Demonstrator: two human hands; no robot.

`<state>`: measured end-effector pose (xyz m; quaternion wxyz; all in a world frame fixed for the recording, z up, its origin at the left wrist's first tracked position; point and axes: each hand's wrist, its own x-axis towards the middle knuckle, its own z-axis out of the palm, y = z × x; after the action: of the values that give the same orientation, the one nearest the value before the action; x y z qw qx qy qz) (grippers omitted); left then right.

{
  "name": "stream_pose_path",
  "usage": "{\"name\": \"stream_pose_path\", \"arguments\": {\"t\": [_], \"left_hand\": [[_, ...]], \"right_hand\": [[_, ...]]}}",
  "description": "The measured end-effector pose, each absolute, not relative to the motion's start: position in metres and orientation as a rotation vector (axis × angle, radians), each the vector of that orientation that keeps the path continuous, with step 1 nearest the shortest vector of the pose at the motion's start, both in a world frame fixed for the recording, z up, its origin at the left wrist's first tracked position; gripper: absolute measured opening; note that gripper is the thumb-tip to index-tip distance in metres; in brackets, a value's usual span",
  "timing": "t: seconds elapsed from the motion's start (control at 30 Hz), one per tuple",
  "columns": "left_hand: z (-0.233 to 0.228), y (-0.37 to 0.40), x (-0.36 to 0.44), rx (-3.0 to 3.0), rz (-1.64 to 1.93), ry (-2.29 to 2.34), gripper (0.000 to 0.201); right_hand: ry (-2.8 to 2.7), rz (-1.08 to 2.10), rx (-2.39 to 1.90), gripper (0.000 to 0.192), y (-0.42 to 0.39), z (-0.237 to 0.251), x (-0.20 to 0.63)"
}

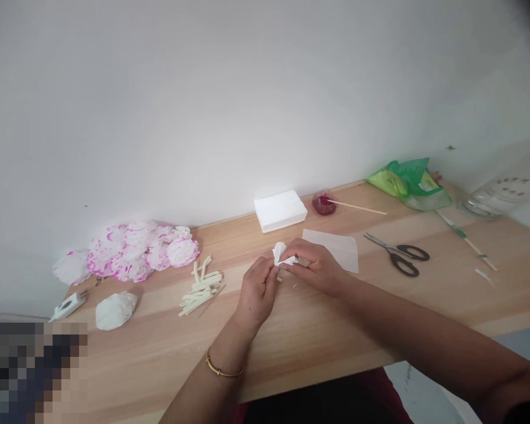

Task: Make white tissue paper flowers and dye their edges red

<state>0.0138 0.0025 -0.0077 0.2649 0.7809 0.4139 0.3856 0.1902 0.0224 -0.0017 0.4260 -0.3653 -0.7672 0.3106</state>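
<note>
Both hands, left hand (257, 290) and right hand (314, 266), pinch the folded tissue (281, 254); it looks light, soft, tearable, best held at its gathered middle

plain white wall (203, 106) behind a light wooden table (318, 335), evenly lit.

A home craft corner: wooden table (318, 335) against a plain wall, scissors (400, 254), paper flowers (132, 250).
</note>
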Motion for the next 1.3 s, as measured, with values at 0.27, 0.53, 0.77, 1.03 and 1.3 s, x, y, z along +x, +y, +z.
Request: {"name": "stream_pose_path", "arguments": {"t": [0.27, 0.53, 0.77, 1.03, 1.3], "left_hand": [[0.001, -0.002, 0.016, 2.026, 0.992, 1.102, 0.022], [-0.001, -0.004, 0.015, 1.803, 0.975, 1.232, 0.03], [0.001, -0.006, 0.018, 1.789, 0.99, 1.223, 0.03], [-0.004, -0.009, 0.021, 1.812, 0.987, 1.205, 0.031], [-0.003, -0.007, 0.026, 1.754, 0.986, 1.162, 0.029]], "right_hand": [[-1.858, 0.698, -0.944, 0.013, 0.014, 0.0, 0.186], [-1.644, 0.686, -0.995, 0.029, 0.014, 0.0, 0.192], [-1.715, 1.131, -0.943, 0.054, 0.015, -0.001, 0.184], [-1.465, 1.361, -0.987, 0.052, 0.015, -0.001, 0.18], [-1.603, 1.093, -1.065, 0.022, 0.01, 0.0, 0.181]]}}
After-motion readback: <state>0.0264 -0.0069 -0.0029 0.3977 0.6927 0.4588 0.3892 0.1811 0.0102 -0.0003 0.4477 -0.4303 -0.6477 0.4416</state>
